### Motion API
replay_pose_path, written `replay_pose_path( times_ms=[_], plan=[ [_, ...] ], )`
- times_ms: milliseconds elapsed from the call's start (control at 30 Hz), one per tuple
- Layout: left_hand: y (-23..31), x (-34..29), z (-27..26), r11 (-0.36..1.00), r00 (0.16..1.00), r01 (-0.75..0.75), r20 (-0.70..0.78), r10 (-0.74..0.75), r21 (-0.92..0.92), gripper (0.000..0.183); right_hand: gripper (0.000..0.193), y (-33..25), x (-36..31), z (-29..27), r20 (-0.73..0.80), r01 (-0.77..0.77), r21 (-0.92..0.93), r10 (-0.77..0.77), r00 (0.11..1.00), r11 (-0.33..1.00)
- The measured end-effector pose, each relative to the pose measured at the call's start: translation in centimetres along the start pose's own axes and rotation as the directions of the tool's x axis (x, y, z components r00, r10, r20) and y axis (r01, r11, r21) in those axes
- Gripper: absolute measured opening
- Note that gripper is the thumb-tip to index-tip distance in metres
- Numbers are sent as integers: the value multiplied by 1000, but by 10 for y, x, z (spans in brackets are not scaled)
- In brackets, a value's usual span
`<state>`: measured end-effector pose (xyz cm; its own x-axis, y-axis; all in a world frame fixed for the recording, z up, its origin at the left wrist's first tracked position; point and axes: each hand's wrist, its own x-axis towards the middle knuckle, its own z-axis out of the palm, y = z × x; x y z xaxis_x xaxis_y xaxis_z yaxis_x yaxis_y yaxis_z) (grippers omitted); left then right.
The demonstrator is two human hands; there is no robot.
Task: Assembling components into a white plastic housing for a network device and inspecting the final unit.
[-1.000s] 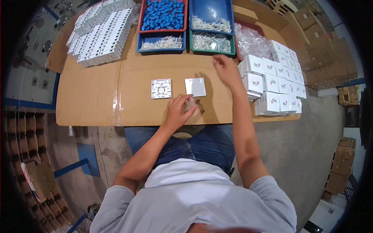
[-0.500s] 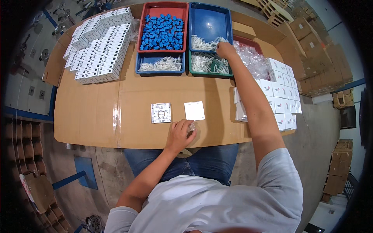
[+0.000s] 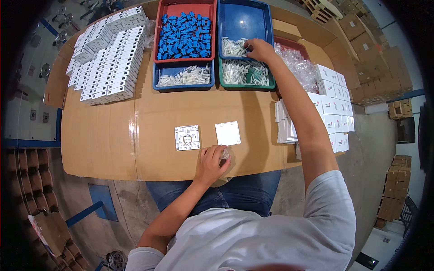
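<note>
Close to the table's front edge, my left hand (image 3: 211, 166) is closed around a small crumpled clear plastic bag (image 3: 224, 154). Just beyond it lie a square white mounting frame (image 3: 187, 138) with a round opening and, to its right, a plain white square cover plate (image 3: 228, 133). My right arm stretches to the far blue tray (image 3: 244, 20). There my right hand (image 3: 260, 49) has its fingers curled down at the small white stick-like pieces (image 3: 233, 47) along the near end. Whatever its fingertips pinch is too small to make out.
A red tray (image 3: 185, 6) of blue connectors (image 3: 185, 36) stands left of the far blue tray. Lower blue (image 3: 183, 86) and green (image 3: 248, 86) trays hold more white pieces. White boxes are stacked left (image 3: 113, 63) and right (image 3: 332, 104), with clear bags (image 3: 296, 67) behind the right stack.
My right hand has shifted slightly left over the white pieces, its fingers now reaching further among them. My left hand keeps the plastic bag. The whole view has tilted a little.
</note>
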<state>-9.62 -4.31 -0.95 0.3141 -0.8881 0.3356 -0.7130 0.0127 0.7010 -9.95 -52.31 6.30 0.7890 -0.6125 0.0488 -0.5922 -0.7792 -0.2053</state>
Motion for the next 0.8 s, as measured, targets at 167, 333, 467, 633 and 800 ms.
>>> replay_pose_path(
  times_ms=[167,333,467,633,800],
  plan=[
    [1,0,-1,1000,1000,8,14,-8,3,35,33,-10,-11,-1,-77,86,-130,-97,992,988],
    [2,1,2,1000,1000,0,12,0,3,35,25,10,-6,10,-193,62,-104,-81,978,993],
    [2,1,1,1000,1000,-2,9,2,4,34,18,16,-3,4,-177,-56,-167,26,984,984],
    [2,0,-1,1000,1000,8,17,-8,3,35,18,-10,-5,-2,-305,39,-137,-79,949,990],
    [1,0,2,1000,1000,-12,-6,12,12,35,28,-18,-5,10,-105,193,-23,-194,975,981]
  ],
)
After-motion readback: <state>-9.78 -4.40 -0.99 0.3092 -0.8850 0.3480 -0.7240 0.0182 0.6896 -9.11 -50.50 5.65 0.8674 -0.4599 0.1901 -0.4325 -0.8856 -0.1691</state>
